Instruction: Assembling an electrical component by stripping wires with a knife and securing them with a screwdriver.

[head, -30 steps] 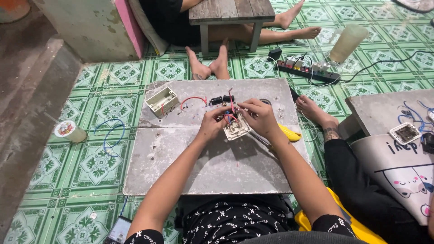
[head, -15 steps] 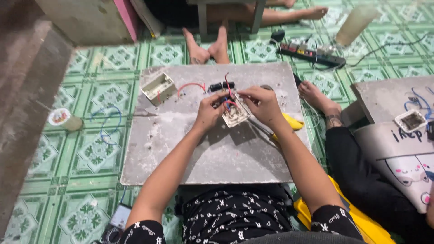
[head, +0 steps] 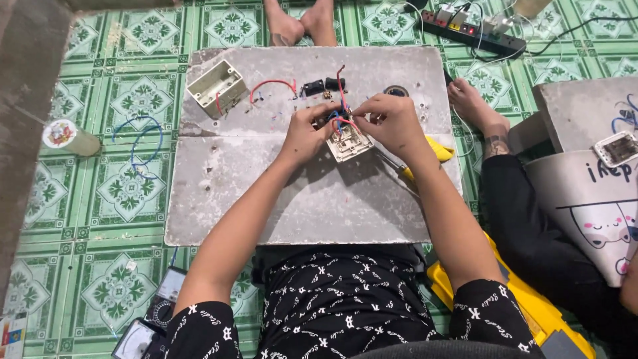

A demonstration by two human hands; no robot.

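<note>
Matt rough grey board, glossy tiled floor, cream plastic switch plate

Single head-worn camera, looking steeply down, close over the grey board (floor-level work)

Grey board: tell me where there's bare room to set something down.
The grey board is bare along its near edge, below the switch plate and both hands. The far strip is crowded: the mounting box, the red wire, the black parts.
</note>
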